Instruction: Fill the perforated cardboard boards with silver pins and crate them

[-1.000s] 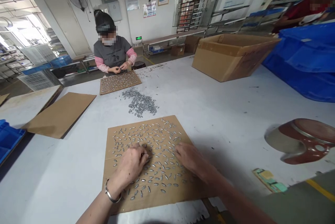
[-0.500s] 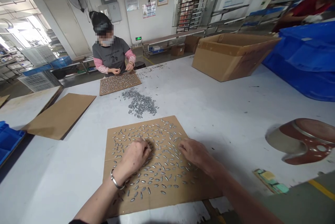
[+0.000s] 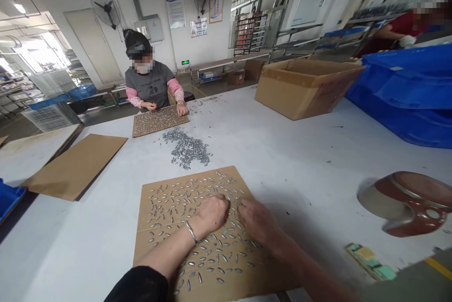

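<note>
A brown cardboard sheet (image 3: 155, 236) lies on the white table, covered with small silver spindle-shaped metal pieces (image 3: 192, 263) spread apart. Over the sheet's upper middle is my left hand (image 3: 213, 212), its fingers curled and pointing down, a metal bangle on the wrist. Just to its right, my right hand (image 3: 256, 219) is also closed, low over the pieces. A small gap separates the two hands. The fingertips of both are hidden, so whatever they pinch cannot be made out. Beyond the sheet sits a heap of loose metal pieces (image 3: 189, 149).
Across the table (image 3: 282, 151), a person (image 3: 151, 83) works over another piece-covered sheet (image 3: 141, 125). Bare cardboard (image 3: 76, 165) lies left. At right are a cardboard box (image 3: 303, 90), blue bins (image 3: 406, 90), a red-brown stool (image 3: 420, 203) and a green-yellow object (image 3: 370, 259).
My left hand has moved right, close to my right hand, which has shifted slightly left in view. The other person's hand has come down onto their sheet's right end. The view has tilted slightly.
</note>
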### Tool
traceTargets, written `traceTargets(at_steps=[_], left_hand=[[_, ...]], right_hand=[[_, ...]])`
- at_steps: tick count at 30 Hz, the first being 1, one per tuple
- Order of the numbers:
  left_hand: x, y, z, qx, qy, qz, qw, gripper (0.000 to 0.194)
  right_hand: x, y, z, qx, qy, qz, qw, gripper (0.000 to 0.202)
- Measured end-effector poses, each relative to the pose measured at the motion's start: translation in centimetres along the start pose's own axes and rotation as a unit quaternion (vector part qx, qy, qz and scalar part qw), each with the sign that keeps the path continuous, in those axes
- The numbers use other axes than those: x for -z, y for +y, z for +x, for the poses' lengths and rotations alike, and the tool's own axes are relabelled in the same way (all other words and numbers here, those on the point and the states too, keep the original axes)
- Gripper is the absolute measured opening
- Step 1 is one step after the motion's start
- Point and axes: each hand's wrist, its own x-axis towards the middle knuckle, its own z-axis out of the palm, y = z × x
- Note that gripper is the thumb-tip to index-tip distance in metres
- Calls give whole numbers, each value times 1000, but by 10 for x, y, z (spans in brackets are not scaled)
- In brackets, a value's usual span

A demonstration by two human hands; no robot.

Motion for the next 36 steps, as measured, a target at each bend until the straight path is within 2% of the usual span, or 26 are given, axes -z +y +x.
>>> traceTargets(at_steps=[2,7,13,18,23,29,33,36], left_hand=[[-2,2,3,-8,-6,3,1000,24],[-5,5,8,-9,-16,7,1000,27],[6,-6,13,-3,4,-16,1000,26],[18,-20,24,7,33,-16,999,30],[17,-15,41,-43,-2,8,999,23],[16,-11,49,-75,-21,43,996,27],[15,-14,49,-79,-24,54,995,33],[18,-18,49,-81,-42,51,995,28]], right_hand=[[2,6,-1,0,4,34,999,32],[11,26,12,-50,9,87,995,27],[7,29,34,-6,-17,106,994,15],[-5,36,43,22,-8,79,997,22],[-13,37,43,46,17,64,997,30],[-5,43,33,-4,-43,54,998,26],[-2,47,28,-5,-59,64,996,23],[0,43,30,-7,-67,63,996,22]])
